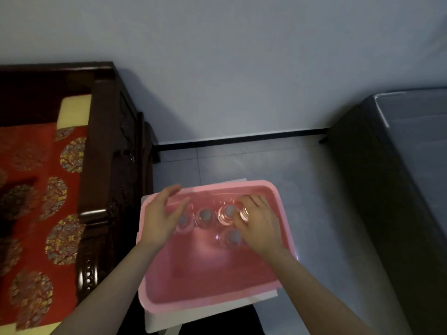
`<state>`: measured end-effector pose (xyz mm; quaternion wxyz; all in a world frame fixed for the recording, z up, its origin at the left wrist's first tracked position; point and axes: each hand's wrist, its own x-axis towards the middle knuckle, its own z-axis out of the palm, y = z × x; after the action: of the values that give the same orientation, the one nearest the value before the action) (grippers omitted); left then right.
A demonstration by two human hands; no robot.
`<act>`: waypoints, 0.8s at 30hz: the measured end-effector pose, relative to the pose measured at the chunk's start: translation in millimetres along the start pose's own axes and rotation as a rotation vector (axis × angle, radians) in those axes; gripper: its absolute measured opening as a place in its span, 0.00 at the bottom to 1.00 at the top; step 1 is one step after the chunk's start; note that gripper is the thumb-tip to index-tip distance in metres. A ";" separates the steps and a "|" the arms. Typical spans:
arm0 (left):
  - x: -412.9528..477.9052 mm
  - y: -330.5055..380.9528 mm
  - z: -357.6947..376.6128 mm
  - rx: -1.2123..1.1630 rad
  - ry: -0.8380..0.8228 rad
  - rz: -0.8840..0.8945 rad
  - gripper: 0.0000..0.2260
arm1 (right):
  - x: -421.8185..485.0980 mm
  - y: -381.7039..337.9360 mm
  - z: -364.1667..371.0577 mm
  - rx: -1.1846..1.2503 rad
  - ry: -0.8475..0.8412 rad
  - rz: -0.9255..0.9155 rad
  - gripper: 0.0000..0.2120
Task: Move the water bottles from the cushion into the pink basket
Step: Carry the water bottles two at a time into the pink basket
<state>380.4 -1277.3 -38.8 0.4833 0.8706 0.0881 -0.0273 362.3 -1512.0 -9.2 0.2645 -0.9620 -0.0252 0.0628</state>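
Note:
The pink basket (278,197) sits below me on a white surface. Several clear water bottles stand upright in its far half, seen from above by their grey caps, such as one bottle (206,214) in the back row and another (234,236) nearer me. My right hand (258,226) curls round the top of the bottle (244,213) at the back right. My left hand (162,216) hovers with straight, spread fingers over the leftmost bottle (183,221). The red cushion (31,165) with round gold patterns lies to the left.
A dark carved wooden armrest (101,165) stands between the cushion and the basket. A white board (169,317) juts out under the basket. A dark grey cabinet (399,189) fills the right side. Grey floor tiles (242,160) and a wall lie beyond.

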 end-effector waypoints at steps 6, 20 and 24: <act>38.0 87.1 -68.9 -0.030 0.157 0.120 0.14 | 47.3 -43.7 -81.2 0.063 0.197 -0.024 0.20; -143.3 185.5 -285.0 0.088 0.724 0.059 0.23 | 35.2 -198.3 -218.2 0.132 0.279 -0.547 0.27; -245.8 146.4 -331.3 0.034 0.892 -0.083 0.23 | -4.9 -240.8 -183.6 0.227 0.138 -0.616 0.29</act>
<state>152.6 -1103.8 292.3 0.3824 0.8007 0.3223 0.3299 378.4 -1398.4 271.1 0.3778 -0.8755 -0.2896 -0.0831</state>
